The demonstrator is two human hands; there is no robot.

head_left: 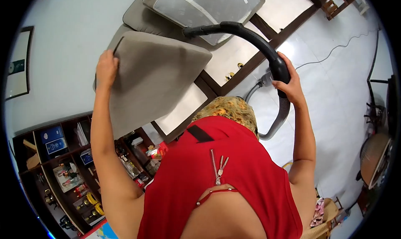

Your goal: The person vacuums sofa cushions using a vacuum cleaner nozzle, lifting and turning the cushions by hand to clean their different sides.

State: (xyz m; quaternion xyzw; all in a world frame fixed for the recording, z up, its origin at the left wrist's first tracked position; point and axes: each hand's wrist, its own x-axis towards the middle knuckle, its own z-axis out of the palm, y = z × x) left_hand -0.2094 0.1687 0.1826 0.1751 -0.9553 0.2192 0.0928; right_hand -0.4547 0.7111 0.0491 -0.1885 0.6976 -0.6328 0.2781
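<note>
A large grey sofa cushion (154, 76) stands tilted on its edge. At its upper left edge, my left hand (107, 67) is closed, gripping it by the side. My right hand (289, 81) is wrapped around the black curved handle of a vacuum cleaner hose (250, 35). The narrow end of this tube points left, close to the cushion's upper edge and the grey sofa seat behind. From the handle, a ribbed grey hose (282, 120) curves down behind my body. Another cushion (200, 7), its pale underside with white strips showing, leans at the top.
A dark wooden frame (238, 78) with light panels lies below the cushions. At lower left is a shelf unit (39, 163) packed with books, bottles and small items. A thin cable (330, 55) crosses the tiled floor on the right. A wicker chair (330, 214) stands at lower right.
</note>
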